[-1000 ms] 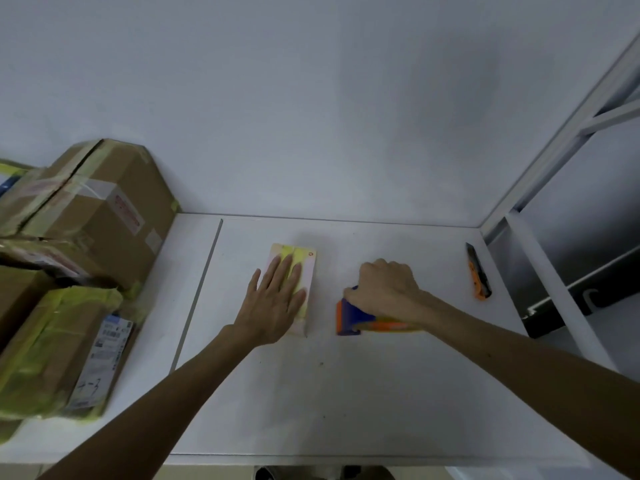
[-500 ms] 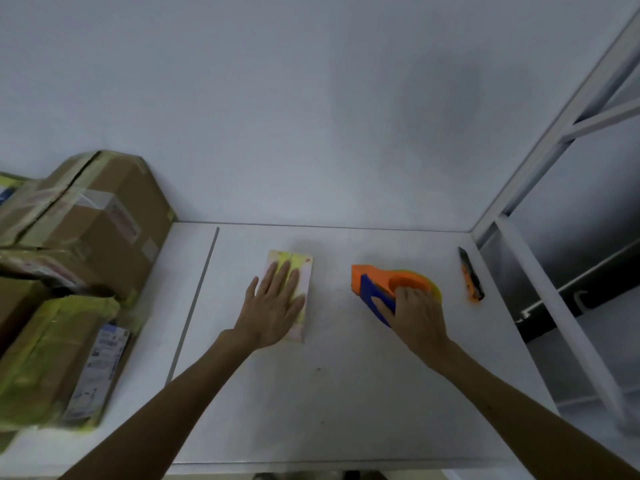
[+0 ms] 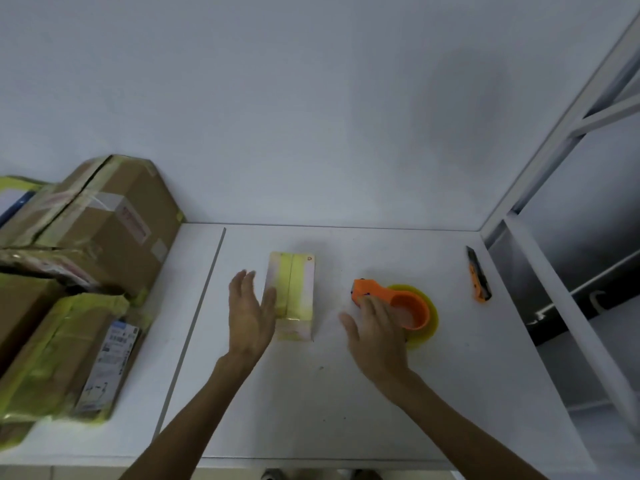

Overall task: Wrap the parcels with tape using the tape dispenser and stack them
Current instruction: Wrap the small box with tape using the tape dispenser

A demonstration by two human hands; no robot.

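Loosely spread, left hand point(image 3: 250, 318) flanks parcel point(image 3: 295, 289), right hand point(image 3: 375, 332) overlaps tape dispenser point(image 3: 410, 306)

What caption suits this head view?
Open left hand and right hand flank a yellow-taped parcel on the white table, orange tape dispenser lying flat.

Left hand point(image 3: 250, 315), frame centre: flat, fingers straight, together. Right hand point(image 3: 375, 332) to its right: fingers extended, thumb out.

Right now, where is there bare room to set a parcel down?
Bare: the near table between the forearms; the back strip behind the small parcel; the gap between the tape dispenser and the utility knife. Crowded: the left end, filled by stacked boxes.
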